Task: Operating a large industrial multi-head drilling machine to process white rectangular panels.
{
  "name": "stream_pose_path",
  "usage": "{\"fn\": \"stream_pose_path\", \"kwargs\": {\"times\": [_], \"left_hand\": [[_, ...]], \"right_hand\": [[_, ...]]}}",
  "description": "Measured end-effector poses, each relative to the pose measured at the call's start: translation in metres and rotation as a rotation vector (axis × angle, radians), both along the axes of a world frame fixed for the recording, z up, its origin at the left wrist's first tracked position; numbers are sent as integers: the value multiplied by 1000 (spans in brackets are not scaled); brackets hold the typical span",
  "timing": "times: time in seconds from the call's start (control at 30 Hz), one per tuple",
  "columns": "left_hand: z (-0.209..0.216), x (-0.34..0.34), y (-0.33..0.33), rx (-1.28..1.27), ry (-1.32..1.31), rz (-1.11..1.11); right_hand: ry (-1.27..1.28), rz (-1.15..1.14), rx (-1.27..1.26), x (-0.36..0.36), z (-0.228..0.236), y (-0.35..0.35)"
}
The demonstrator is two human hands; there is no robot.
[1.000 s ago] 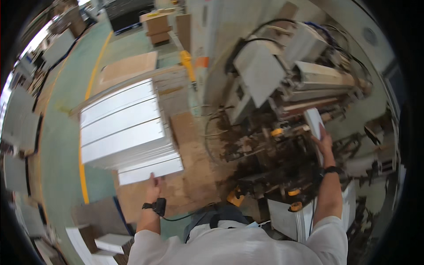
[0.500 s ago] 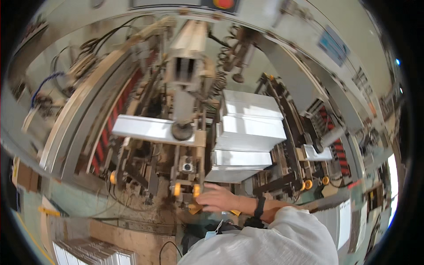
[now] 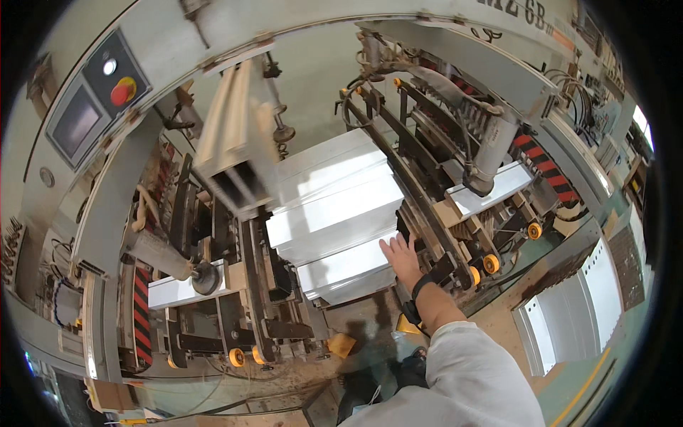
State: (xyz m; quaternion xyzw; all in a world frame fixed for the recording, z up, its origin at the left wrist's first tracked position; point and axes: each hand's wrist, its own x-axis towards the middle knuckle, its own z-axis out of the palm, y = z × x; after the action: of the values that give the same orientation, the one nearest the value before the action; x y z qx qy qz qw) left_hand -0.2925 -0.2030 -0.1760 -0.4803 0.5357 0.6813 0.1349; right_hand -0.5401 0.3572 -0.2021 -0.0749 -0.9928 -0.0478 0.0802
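Note:
My right hand (image 3: pixel 402 257), with a dark band at the wrist, reaches over the right end of the nearest stack of white panels (image 3: pixel 348 266). Its fingers are spread and grip nothing. Whether the fingertips rest on the top panel or hover just above it I cannot tell. Behind lie a middle stack of white panels (image 3: pixel 338 208) and a far stack (image 3: pixel 327 166), all between two dark rail assemblies. My left hand is out of view.
Round clamps press on a white panel (image 3: pixel 167 292) at the left and another panel (image 3: pixel 491 191) at the right. A beige beam (image 3: pixel 231 142) hangs over the stacks' left side. Yellow rollers (image 3: pixel 491 264) line the front. More white panels (image 3: pixel 569 320) stand at lower right.
My right hand has moved from the left rail's front end to the right end of the nearest stack. The view has swung, so the machine's control panel now shows at upper left.

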Motion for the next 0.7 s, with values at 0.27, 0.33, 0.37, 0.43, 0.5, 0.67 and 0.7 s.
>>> {"fn": "stream_pose_path", "kwargs": {"times": [0.27,0.33,0.37,0.43,0.5,0.67,0.7], "left_hand": [[23,-141,174,-653,723,-1173],[82,-163,253,-1119,1111,-1479],[104,-168,280,-1205,1179,-1603],[126,-169,310,-1241,1346,-1675],[153,-170,345,-1252,1469,-1725],[185,-184,466,-1142,1947,-1895],[190,-188,490,-1100,1968,-1890]], "right_hand": [[235,313,-736,75,88,-28],[55,249,-813,112,139,-15],[27,215,-971,130,156,-1],[-12,86,-1284,161,180,41],[-52,-58,-1521,194,190,96],[152,-314,-1970,241,195,199],[282,-342,-2087,244,198,211]]}}
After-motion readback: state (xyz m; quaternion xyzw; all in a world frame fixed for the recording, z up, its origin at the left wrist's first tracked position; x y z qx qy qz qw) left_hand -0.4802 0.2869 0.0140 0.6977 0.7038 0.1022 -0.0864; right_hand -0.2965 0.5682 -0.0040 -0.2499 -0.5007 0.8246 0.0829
